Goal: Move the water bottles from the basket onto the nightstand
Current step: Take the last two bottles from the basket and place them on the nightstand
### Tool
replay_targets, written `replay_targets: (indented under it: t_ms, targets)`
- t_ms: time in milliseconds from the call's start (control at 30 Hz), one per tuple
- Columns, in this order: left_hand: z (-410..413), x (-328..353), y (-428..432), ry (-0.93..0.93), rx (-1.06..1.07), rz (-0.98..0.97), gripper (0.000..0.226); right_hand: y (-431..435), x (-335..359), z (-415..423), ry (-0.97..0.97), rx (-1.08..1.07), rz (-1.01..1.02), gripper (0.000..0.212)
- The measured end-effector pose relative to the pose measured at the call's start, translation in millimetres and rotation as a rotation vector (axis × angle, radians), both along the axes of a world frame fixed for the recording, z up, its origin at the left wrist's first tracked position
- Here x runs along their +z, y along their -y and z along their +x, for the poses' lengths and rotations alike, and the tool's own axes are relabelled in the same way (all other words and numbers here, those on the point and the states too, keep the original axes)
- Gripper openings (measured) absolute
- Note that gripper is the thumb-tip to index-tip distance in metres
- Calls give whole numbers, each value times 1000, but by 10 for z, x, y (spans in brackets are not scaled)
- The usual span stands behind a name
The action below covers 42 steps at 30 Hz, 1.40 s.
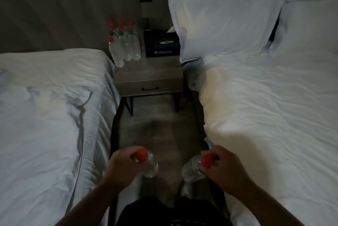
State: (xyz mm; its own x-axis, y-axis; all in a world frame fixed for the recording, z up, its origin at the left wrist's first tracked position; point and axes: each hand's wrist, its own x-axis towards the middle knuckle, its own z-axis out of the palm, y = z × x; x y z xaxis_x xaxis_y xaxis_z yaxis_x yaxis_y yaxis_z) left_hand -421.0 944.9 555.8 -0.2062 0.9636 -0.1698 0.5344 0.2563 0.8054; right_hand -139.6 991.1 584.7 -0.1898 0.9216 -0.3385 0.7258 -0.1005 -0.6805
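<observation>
My left hand (123,166) grips a clear water bottle (150,166) by its red-capped neck, low in the aisle between two beds. My right hand (222,166) holds a second clear bottle (192,169) the same way, its red cap against my fingers. Both bottles hang over the floor, bodies pointing inward and down. Ahead stands the grey wooden nightstand (149,73). Several clear bottles (124,46) with red and green caps stand grouped on its back left corner. No basket is in view.
A black tissue box (161,43) sits on the nightstand's back right. White-sheeted beds flank the aisle, left bed (51,115) and right bed (265,106), with pillows (223,22) on the right one. The nightstand's front half is bare wood above a drawer (149,89).
</observation>
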Motion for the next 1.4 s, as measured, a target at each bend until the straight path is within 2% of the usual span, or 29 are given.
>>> replay_targets:
  t_ms: [67, 233, 367, 467, 533, 700, 833, 967, 1067, 1267, 1400]
  targets:
    - [3, 62, -156, 22, 80, 32, 25, -342, 17, -21, -9, 54, -4, 32]
    - [-151, 204, -476, 79, 225, 66, 32, -979, 60, -359, -21, 159, 48, 40]
    - [-484, 151, -776, 32, 316, 58, 36, -1428, 7, -715, -1, 212, 22, 47]
    - [-791, 73, -1080, -17, 307, 11, 39, -1800, -65, -1022, 1, 208, -16, 46]
    - [-1017, 14, -1320, 22, 308, -17, 43, -2050, -87, -1237, 15, 230, -57, 42]
    - [-1601, -60, -2049, 20, 257, -53, 36, -2704, -7, -1740, 63, 230, -77, 37]
    - [-1996, 33, -2737, 7, 183, -10, 61, -3139, 100, -2064, 58, 167, 14, 35]
    - [-2278, 74, -3295, 8, 180, 40, 47, -3502, 127, -2235, 36, 99, 33, 31]
    - [-2406, -10, -3599, -1, 190, 35, 56, -3767, 111, -2320, 43, 115, -1, 34]
    - [-2507, -203, -4086, 44, 240, -43, 52, -4457, -178, -2526, 81, 161, -49, 24]
    - [-2585, -297, -4447, 49, 326, -95, 34, -5027, -344, -2763, 83, 242, -47, 23]
